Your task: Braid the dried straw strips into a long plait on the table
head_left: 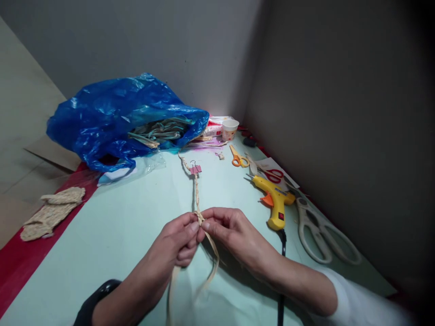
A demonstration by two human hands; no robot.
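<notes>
Pale green covers the table (136, 217), and down its middle runs a thin straw-coloured braid (196, 190), a pink binder clip (195, 170) on it. At its near end, the person's left hand (180, 237) and right hand (234, 231) both pinch it, fingers curled, thumbs close together; loose strips (217, 259) trail below. Rightward lies a yellow glue gun (277, 201).

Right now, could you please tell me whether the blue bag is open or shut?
Open: the blue bag gapes at its front, showing a bundle of strips inside.
</notes>
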